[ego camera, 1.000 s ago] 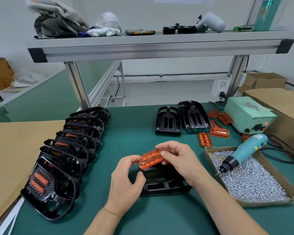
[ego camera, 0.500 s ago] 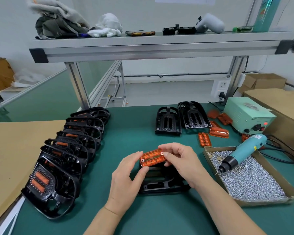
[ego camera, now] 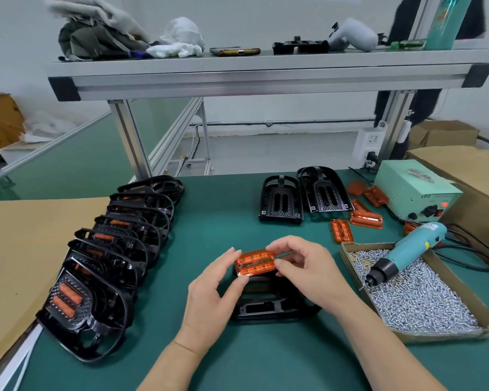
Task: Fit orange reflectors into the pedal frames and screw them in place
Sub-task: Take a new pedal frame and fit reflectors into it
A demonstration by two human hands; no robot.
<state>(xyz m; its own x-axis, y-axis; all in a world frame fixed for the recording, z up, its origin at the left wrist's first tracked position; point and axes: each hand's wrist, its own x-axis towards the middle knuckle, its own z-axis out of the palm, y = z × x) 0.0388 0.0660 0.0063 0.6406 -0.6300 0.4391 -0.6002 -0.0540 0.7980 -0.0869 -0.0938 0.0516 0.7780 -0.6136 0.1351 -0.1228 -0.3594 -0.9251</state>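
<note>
An orange reflector [ego camera: 255, 262] is held just above a black pedal frame [ego camera: 268, 307] lying on the green mat. My left hand [ego camera: 213, 294] pinches its left end between thumb and fingers. My right hand [ego camera: 308, 270] pinches its right end. Most of the frame's far part is hidden behind both hands. Several loose orange reflectors [ego camera: 366, 219] lie at the right rear. Two empty black frames [ego camera: 281, 201] stand behind the hands. A teal electric screwdriver [ego camera: 407, 251] rests on the screws in a cardboard tray [ego camera: 346, 246].
A row of several black frames with orange reflectors fitted [ego camera: 96, 272] leans along the left. A pale green power box [ego camera: 415, 193] sits at the right rear, with cables beside it. Cardboard sheets [ego camera: 17, 249] flank the mat. An aluminium shelf [ego camera: 266, 77] spans overhead.
Both hands have turned the orange reflector and lowered it slightly toward the black frame. The camera has shifted a little. A dark-clothed person has come into view behind the shelf at upper right.
</note>
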